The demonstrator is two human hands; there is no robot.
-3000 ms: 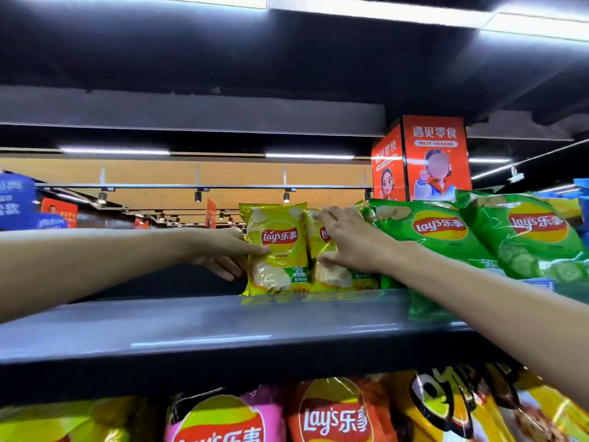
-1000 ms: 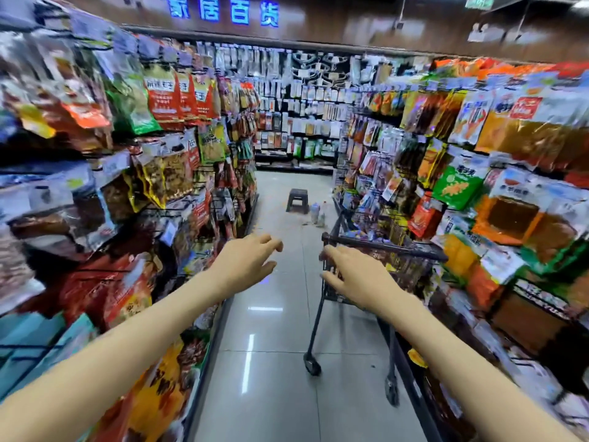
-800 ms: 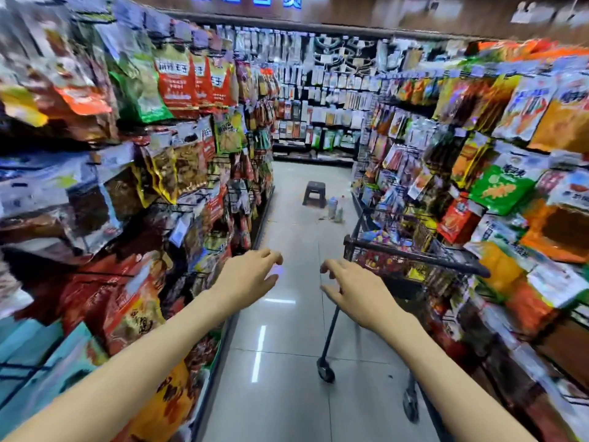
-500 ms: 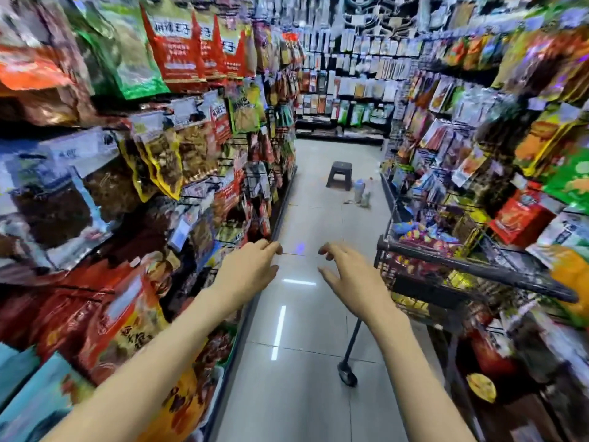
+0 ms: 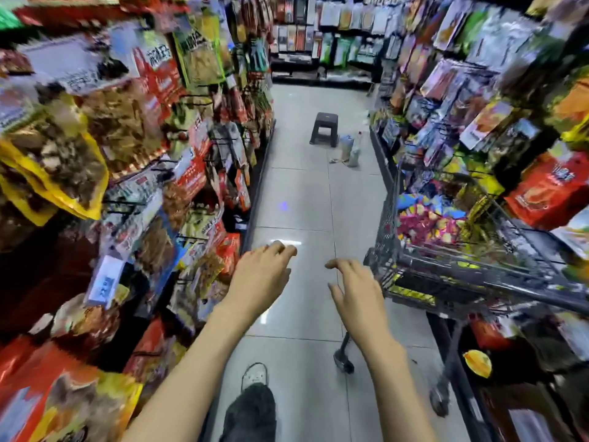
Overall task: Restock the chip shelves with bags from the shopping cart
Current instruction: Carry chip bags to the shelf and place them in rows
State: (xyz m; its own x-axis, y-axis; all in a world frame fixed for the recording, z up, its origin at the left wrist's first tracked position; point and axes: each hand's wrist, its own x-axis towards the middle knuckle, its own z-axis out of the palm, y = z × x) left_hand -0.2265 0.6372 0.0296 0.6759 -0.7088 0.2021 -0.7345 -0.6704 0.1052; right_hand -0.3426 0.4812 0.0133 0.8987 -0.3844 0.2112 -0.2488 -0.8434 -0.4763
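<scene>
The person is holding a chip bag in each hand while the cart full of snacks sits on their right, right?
Not quite. In the head view both hands are empty: the left hand and right hand hover open over the floor, holding nothing. The rest is right: the shopping cart with snack bags in it is on the person's right.

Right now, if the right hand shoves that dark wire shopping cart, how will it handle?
The dark wire shopping cart probably rolls easily: it stands on small wheels on smooth glossy floor tiles. Its load of snack bags looks light, so little push is likely needed. It could swerve into the right-hand shelves, which it stands close beside.
</scene>
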